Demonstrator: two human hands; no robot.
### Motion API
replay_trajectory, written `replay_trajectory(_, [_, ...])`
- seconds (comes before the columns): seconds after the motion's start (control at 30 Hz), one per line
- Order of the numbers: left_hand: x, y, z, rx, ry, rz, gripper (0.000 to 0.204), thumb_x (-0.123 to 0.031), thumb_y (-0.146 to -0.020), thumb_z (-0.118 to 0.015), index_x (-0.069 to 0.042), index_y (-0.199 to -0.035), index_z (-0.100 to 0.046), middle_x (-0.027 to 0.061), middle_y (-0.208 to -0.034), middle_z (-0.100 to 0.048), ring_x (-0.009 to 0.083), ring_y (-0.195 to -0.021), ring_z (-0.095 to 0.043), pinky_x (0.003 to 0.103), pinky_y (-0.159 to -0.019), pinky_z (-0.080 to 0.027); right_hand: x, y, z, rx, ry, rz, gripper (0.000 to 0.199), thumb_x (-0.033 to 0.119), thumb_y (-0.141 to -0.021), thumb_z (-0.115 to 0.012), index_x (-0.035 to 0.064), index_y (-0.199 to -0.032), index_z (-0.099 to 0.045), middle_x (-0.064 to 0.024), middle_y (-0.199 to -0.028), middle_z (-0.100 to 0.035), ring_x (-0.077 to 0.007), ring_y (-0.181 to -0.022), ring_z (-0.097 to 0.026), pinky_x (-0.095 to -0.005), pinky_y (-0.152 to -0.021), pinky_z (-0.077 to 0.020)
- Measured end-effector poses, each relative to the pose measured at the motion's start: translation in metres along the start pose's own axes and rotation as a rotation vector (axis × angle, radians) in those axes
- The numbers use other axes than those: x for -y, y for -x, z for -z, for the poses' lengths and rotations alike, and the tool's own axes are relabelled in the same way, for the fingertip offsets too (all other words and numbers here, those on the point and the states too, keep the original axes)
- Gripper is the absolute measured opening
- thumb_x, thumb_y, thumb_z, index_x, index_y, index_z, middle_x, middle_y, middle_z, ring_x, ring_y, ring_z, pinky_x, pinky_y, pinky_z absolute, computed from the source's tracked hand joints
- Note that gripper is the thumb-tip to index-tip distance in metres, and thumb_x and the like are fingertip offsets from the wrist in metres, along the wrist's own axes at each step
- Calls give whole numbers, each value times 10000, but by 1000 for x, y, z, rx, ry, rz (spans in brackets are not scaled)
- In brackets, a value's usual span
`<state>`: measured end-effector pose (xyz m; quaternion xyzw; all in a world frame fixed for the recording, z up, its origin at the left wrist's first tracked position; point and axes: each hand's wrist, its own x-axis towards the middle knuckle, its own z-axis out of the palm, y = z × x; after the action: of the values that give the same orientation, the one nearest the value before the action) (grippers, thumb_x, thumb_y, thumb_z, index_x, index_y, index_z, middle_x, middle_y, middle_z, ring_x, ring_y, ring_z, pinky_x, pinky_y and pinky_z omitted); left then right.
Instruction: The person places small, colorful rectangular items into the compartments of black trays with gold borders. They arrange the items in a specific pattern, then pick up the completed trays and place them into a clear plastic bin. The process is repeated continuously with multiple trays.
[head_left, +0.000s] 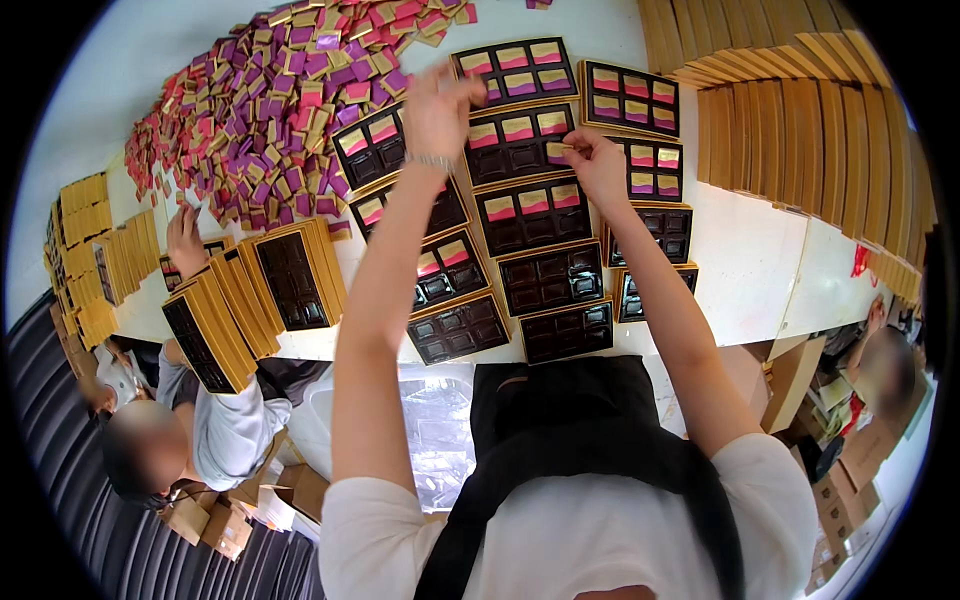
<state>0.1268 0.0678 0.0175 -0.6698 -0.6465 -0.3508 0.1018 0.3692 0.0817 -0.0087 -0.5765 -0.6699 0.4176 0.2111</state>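
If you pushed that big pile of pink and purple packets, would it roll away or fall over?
Probably neither. The packets look small, flat and square, so they would likely slide, not roll. They lie loosely heaped on the smooth white table, so a push would probably spread them. Each seems light and easy to scatter.

A heap of small pink, purple and gold packets (290,110) lies on the white desk (750,260), to the left of the hands. Nearer the lower left stand stacks of gold-edged boxes (250,290); another person's hand (185,240) rests beside them, and that person (190,420) sits low at the desk's edge. To the right of the hands, rows of gold lids (800,120) stand on edge. A clear plastic bin (435,420) sits below the desk.
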Motion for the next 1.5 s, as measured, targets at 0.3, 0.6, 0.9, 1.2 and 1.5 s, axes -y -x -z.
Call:
replay_trajectory(0.3, [-50,53,2,725,325,153,363,32,-729,-605,-99,-1067,-607,133,-918,-634,334,-882,-611,415,-769,-513,0,27,-3,-64,407,510,355,59,-807,-637,29,-1158,-596,-122,-1198,-571,-292,-1145,-526,-421,-960,-435])
replay_trajectory(0.6, [-56,52,0,678,266,101,456,74,-691,-591,-137,-1095,-608,92,-1034,-617,295,-980,-581,399,-831,-484,-10,44,1,86,666,623,477,179,-868,-604,32,-1308,-494,-78,-1419,-442,-248,-1331,-395,-476,-1094,-302])
replay_trajectory(0.9, [-83,79,3,627,-17,20,471,-194,-883,-549,-36,-1323,-495,123,-1370,-467,277,-1273,-431,484,-1052,-320,-5,44,9,128,664,689,440,218,-854,-621,23,-1244,-560,-101,-1349,-514,-239,-1296,-443,-484,-1093,-295])
replay_trajectory(1.2, [-84,90,5,809,-115,-40,738,-471,-864,-565,-48,-1433,-364,84,-1523,-298,218,-1403,-281,583,-1107,-203,31,-159,10,-345,342,621,293,247,-853,-646,28,-1046,-619,-171,-968,-637,-362,-922,-593,-435,-777,-489])
replay_trajectory(1.5, [-45,15,-22,446,-95,-75,486,-198,-853,-621,-65,-1302,-491,90,-1306,-548,243,-1194,-531,634,-1066,-233,22,-255,-28,-136,642,439,336,150,-787,-682,56,-1102,-611,-125,-1090,-620,-353,-1081,-539,-412,-904,-476])
